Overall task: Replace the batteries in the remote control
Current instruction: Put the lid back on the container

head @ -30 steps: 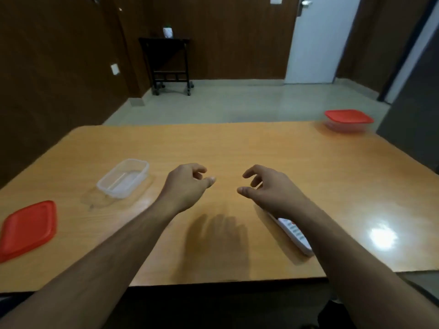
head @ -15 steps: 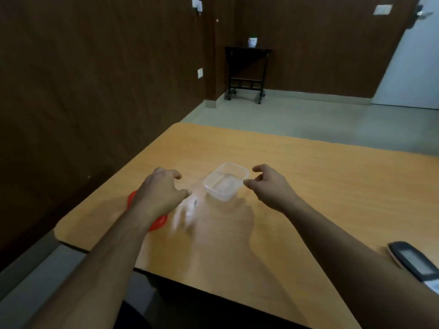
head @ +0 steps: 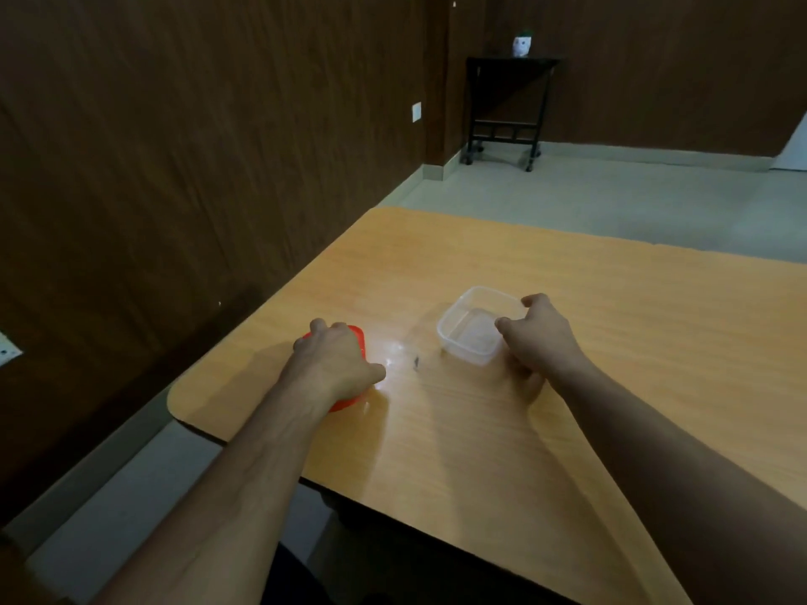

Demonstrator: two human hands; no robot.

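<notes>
In the head view a clear plastic container [head: 465, 342] stands on the wooden table [head: 655, 351], with nothing visible inside it. My right hand [head: 541, 338] grips its right rim, thumb over the near edge and a finger on the far corner. To its left lies a red lid [head: 357, 334], flat near the table's left corner. My left hand [head: 336, 364] covers most of it, fingers curled over its far edge and thumb at its right side. The remote control and the batteries are out of view.
A small dark speck [head: 417, 363] lies on the table between the lid and the container. The table's rounded left corner [head: 174, 399] is close to my left hand. A dark wood-panelled wall runs along the left. A black side table [head: 506, 107] stands far back.
My view swung left, away from the remote control. Both hands moved forward: the left came down onto the red lid and the right closed on the clear container's rim.
</notes>
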